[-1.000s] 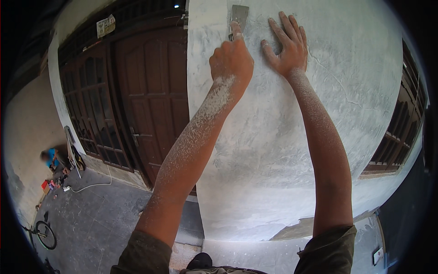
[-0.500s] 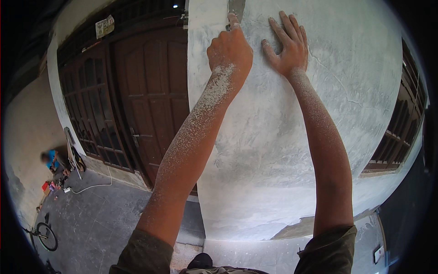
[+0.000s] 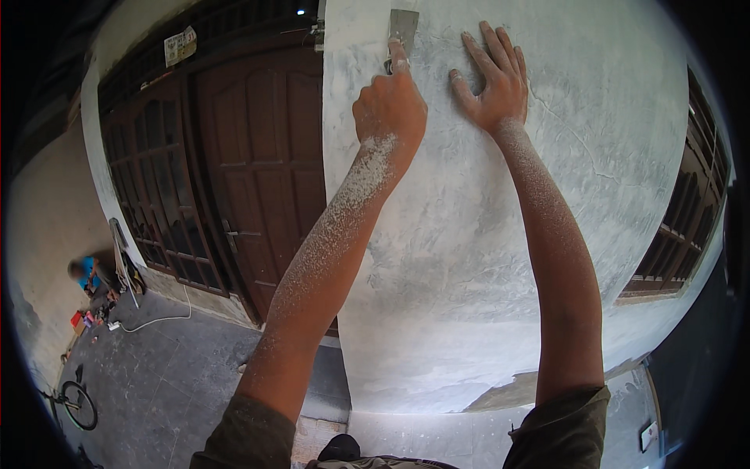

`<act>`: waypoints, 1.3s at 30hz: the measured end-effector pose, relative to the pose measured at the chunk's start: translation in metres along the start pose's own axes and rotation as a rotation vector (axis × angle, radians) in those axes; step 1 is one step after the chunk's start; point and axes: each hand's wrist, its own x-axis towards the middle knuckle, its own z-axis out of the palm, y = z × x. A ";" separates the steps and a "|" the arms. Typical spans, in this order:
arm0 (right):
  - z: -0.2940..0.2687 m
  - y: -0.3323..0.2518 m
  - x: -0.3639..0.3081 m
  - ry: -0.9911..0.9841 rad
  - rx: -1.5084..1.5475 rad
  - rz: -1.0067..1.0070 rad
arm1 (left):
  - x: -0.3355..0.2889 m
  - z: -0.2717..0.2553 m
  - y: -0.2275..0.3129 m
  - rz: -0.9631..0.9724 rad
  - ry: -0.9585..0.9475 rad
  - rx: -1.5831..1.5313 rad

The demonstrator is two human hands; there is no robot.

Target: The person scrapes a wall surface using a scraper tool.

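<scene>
Scraper [image 3: 405, 25] at 12 o'clock, its flat grey blade pointing upward against the white wall [image 3: 469, 258], near the corner edge.

From the left, a bicycle [image 3: 72, 403] is at 8 o'clock, on the grey floor [image 3: 180, 375]. Just below 9 o'clock is a person in a blue top [image 3: 91, 272], low down and too small to make out well. A white cord [image 3: 162, 316] snakes over the floor between 8 and 9 o'clock. A paned window [image 3: 160, 184] comes between 9 and 10, then a brown door [image 3: 266, 129] at 10.

At 12 o'clock the left grip [image 3: 392, 105] is clamped on the scraper: fingers curled together around the handle, which the hand mostly hides, one finger stretched up onto the blade. Pale dust coats the left forearm [image 3: 336, 227].

Between 1 and 2 o'clock the right grip [image 3: 500, 94] lies against the wall, fingers spread apart, thumb pointing toward 11. A barred window [image 3: 678, 211] sits near 3 o'clock.
</scene>
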 end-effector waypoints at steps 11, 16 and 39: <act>-0.002 -0.003 0.001 -0.023 0.002 0.015 | 0.002 -0.001 0.005 -0.026 -0.025 -0.003; -0.003 -0.005 0.003 -0.012 0.001 -0.003 | 0.021 -0.006 0.010 0.017 0.075 -0.017; 0.001 -0.004 0.001 -0.012 0.020 0.036 | 0.021 -0.013 0.015 -0.001 0.023 -0.038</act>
